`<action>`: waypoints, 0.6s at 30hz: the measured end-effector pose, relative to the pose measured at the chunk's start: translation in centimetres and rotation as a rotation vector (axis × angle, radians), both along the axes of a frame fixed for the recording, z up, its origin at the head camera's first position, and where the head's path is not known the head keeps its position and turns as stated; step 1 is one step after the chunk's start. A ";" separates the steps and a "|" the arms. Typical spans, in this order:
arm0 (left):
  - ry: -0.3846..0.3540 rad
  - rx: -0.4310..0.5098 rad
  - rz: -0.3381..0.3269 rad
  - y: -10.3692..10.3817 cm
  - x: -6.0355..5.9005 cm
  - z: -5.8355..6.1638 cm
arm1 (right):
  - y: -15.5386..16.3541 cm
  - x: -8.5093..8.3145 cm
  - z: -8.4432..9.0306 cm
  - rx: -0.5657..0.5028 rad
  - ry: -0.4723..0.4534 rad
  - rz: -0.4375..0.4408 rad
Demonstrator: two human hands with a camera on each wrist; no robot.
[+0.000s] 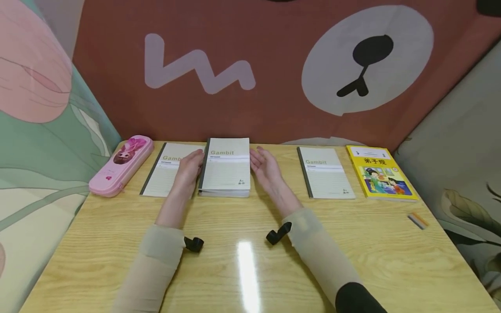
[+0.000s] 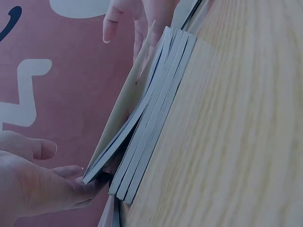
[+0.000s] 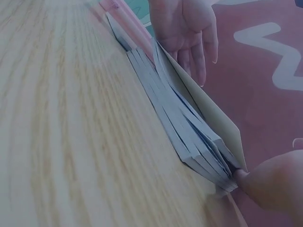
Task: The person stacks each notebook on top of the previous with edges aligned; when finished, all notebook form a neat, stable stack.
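Note:
A stack of several pale Gambit notebooks with dark spines stands between my two hands. My left hand is along the spine side, lying over part of another Gambit notebook. In the left wrist view its fingers reach the edge of the top notebook, which is lifted a little from those below. My right hand is at the stack's right side, palm toward it and fingers extended. The right wrist view has a fingertip right at the notebooks' corner, and the top cover bows upward.
A pink pencil case lies at the far left. Right of the stack are a single Gambit notebook, a yellow picture book and a small striped piece. A printed backdrop rises behind the wooden table.

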State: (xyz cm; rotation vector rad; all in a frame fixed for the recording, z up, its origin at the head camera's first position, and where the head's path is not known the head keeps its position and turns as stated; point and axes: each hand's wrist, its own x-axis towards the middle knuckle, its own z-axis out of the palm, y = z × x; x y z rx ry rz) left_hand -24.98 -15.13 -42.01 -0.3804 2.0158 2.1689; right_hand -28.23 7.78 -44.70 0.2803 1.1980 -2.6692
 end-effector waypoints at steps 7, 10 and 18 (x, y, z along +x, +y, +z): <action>0.014 0.006 -0.007 0.4 0.1 0.0 | 0.4 0.3 0.2 0.018 0.016 0.028; 0.010 -0.004 -0.012 0.4 0.2 0.0 | 0.4 0.4 0.2 0.023 0.022 0.041; -0.014 -0.051 0.003 0.2 0.0 0.2 | 0.1 0.5 0.4 0.071 0.062 0.071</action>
